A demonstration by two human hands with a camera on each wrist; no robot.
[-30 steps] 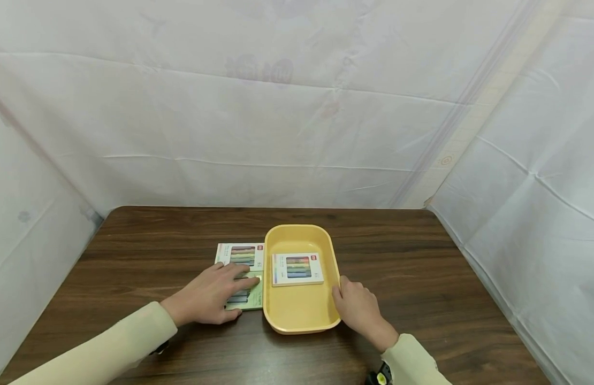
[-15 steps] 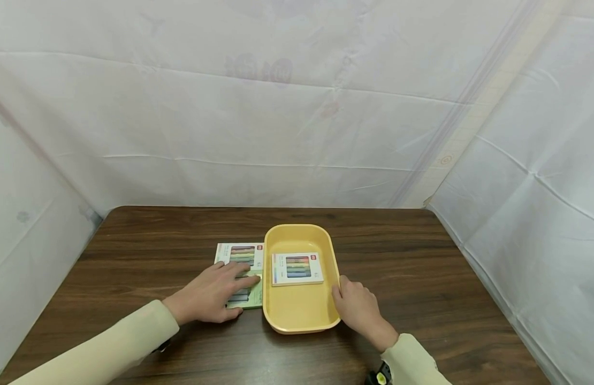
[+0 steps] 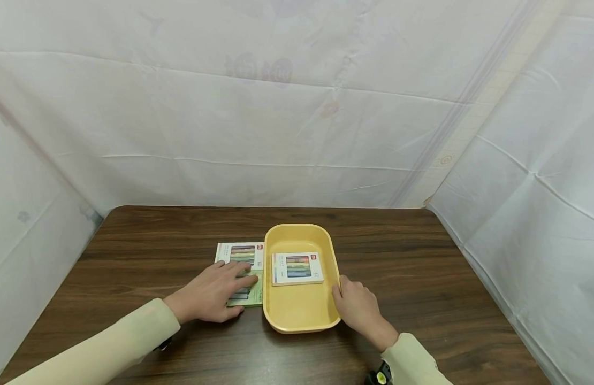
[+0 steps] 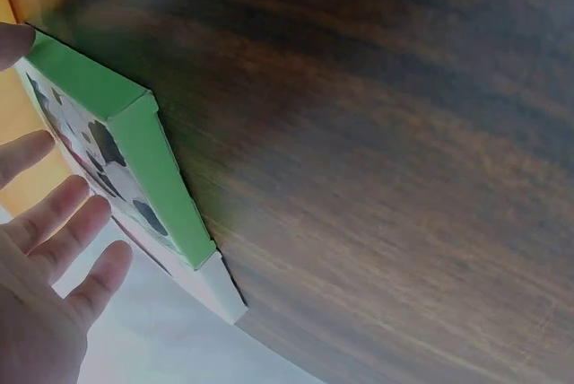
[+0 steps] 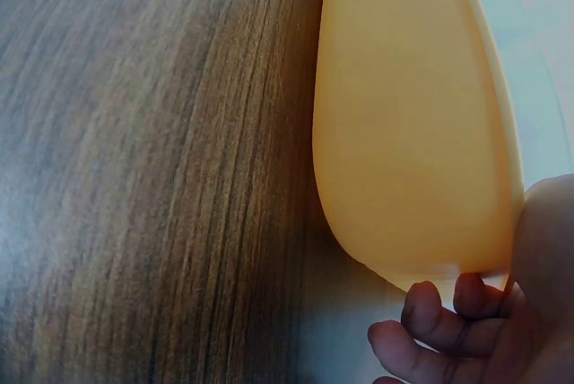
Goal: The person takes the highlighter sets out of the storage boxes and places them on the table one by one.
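My left hand lies with fingers spread over a green pen box, partly hiding it. Directly behind that box, a white pen box with a window of coloured pens is partly under my fingertips. Both boxes lie flat against the left side of a yellow plastic tray. Inside the tray sits another white pen box. My right hand grips the tray's right rim, thumb over the edge and fingers curled on the outer wall. In the left wrist view, the green pen box shows its side faces.
Everything stands on a dark wood-grain table. White cloth sheets hang behind it and along both sides. A dark wrist strap shows at the right sleeve.
The green box has slid slightly away from me toward the white box, and my left hand has shifted a little with it. The right hand and the tray hold still.
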